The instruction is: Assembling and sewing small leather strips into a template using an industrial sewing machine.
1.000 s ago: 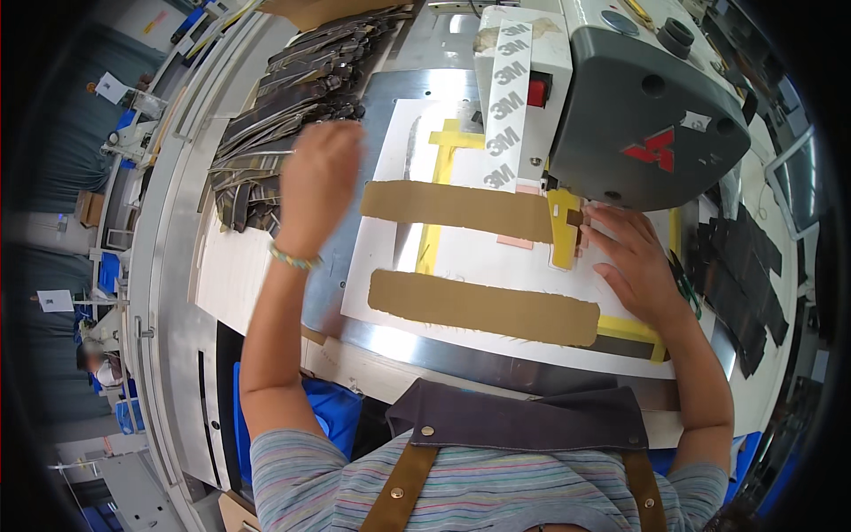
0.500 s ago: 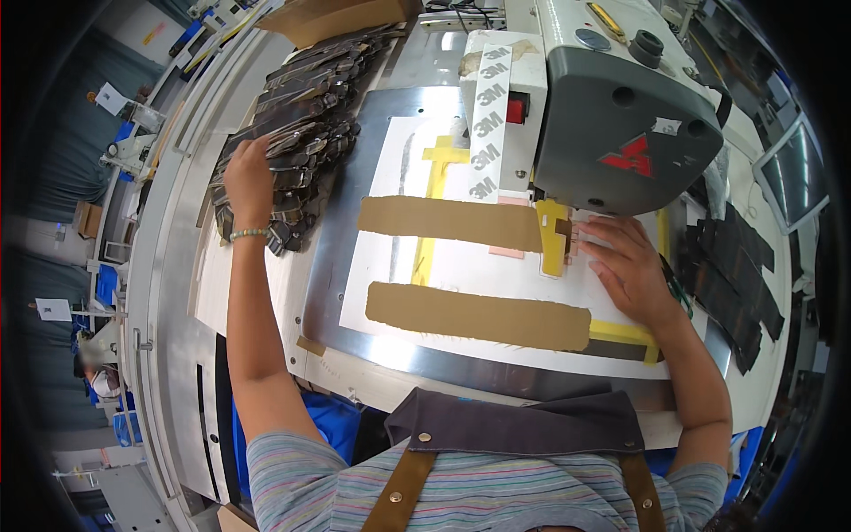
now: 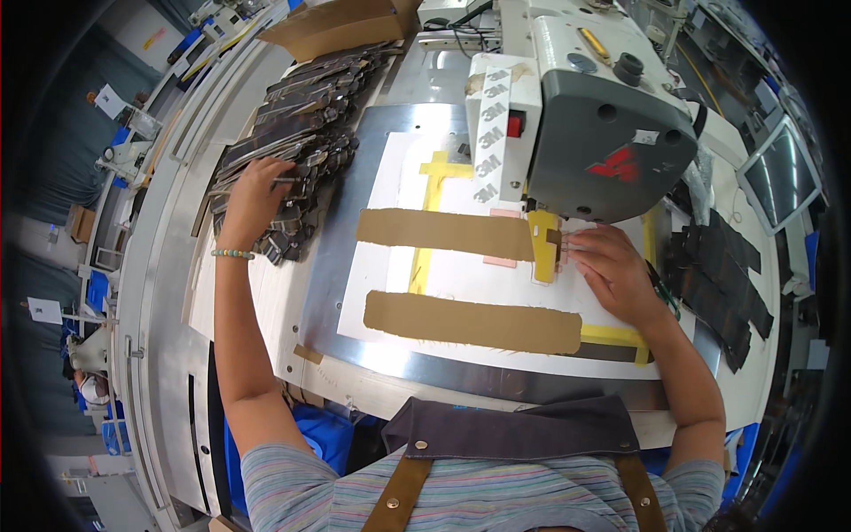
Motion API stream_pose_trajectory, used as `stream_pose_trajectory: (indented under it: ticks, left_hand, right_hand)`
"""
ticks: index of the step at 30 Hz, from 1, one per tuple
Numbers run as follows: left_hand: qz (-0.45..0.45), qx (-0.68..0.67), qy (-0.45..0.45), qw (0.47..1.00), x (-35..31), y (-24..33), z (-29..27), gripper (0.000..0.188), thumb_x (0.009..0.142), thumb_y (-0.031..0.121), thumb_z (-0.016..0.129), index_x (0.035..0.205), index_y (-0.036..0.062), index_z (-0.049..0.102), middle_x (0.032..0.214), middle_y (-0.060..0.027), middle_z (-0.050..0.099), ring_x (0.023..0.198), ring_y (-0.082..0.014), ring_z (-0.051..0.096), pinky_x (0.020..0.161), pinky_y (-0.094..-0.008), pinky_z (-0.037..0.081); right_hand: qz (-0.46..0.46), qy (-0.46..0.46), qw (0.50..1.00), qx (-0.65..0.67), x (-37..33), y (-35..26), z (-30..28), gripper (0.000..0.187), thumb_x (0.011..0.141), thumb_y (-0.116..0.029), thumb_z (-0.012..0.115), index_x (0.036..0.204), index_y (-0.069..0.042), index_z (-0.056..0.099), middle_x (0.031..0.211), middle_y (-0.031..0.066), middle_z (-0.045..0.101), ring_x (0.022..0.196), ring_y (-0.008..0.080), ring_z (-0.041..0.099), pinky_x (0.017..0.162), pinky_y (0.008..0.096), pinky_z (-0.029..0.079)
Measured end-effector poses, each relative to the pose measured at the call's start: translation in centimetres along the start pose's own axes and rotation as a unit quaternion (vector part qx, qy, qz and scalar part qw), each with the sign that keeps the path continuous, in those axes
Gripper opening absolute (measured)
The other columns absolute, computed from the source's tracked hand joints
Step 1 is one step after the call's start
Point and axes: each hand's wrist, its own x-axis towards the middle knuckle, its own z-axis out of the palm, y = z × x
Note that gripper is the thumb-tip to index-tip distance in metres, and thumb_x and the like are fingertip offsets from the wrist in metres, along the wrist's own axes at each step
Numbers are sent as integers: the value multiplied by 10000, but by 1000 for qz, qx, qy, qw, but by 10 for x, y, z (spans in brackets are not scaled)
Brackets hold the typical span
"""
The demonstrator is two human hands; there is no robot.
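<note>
My left hand [image 3: 253, 202] is over the left side of a heap of dark, flat strips [image 3: 292, 129] with bulky ends. Its fingers are drawn together at a strip; what lies between them is too small to make out. My right hand [image 3: 616, 270] rests on a white sheet [image 3: 483, 277] below the sewing machine head [image 3: 612, 146]. Its fingers stretch toward a yellow-taped template [image 3: 543, 248], touching its right edge beside a small brown piece [image 3: 555, 245]. The thumb is lower and apart. A brown band [image 3: 443, 232] runs left from this template.
A second brown band [image 3: 470, 321] lies nearer me on the sheet. The sheet covers part of a metal plate [image 3: 324, 293]. Black flat pieces [image 3: 718, 288] are piled at the right, near a screen [image 3: 780, 167]. An open cardboard box [image 3: 341, 27] stands behind the strips.
My left hand has moved right across the strips, its fingers now deeper among them. My right hand stays by the template, its fingers closer together. The whole view has shifted slightly.
</note>
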Motion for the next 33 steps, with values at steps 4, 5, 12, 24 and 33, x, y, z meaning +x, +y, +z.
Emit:
stream_pose_trajectory:
  ticks: [4, 5, 12, 24, 33]
  left_hand:
    - [16, -85, -34, 996, 13, -17, 5, 461, 877, 4, 785, 1331, 33, 707, 1388, -170, 653, 1260, -410, 625, 1082, -465, 517]
    - [13, -129, -50, 990, 11, -33, 12, 476, 872, -2, 787, 1338, 22, 695, 1413, -182, 637, 1254, -414, 630, 1082, -463, 517]
    - [-148, -188, -170, 956, 18, -10, -3, 597, 981, 298, 774, 1514, 59, 652, 1497, -213, 634, 1323, -376, 593, 1140, -591, 464]
    - [118, -113, 76, 984, 9, 25, -2, 95, 1005, 87, 718, 1057, 9, 738, 883, -173, 689, 775, -323, 635, 731, -466, 539]
    - [196, -310, -118, 923, -54, 243, -12, 302, 810, -21, 853, 1064, 17, 693, 849, -127, 739, 740, -243, 716, 722, -363, 574]
  right_hand:
    - [-9, 39, 999, -7, -12, -1, -5, 172, 920, -19, 751, 1090, -41, 760, 1281, 108, 745, 1191, 349, 696, 1131, 547, 500]
    - [-9, 45, 999, 6, -11, -2, -1, 174, 912, -22, 742, 1081, -62, 748, 1292, 101, 733, 1186, 354, 685, 1104, 551, 507]
    - [-53, 49, 997, 26, -24, 18, 22, 143, 1045, -126, 616, 1075, -81, 748, 1290, 80, 725, 1194, 302, 659, 1058, 477, 492]
    - [-50, 58, 994, 79, -4, -4, 10, 211, 1073, -194, 637, 1054, -36, 775, 1138, 78, 769, 1062, 303, 695, 964, 429, 531]
    - [135, -90, 901, 402, 23, -124, 0, 385, 995, -334, 805, 1163, 8, 749, 959, 89, 767, 846, 184, 730, 754, 336, 572]
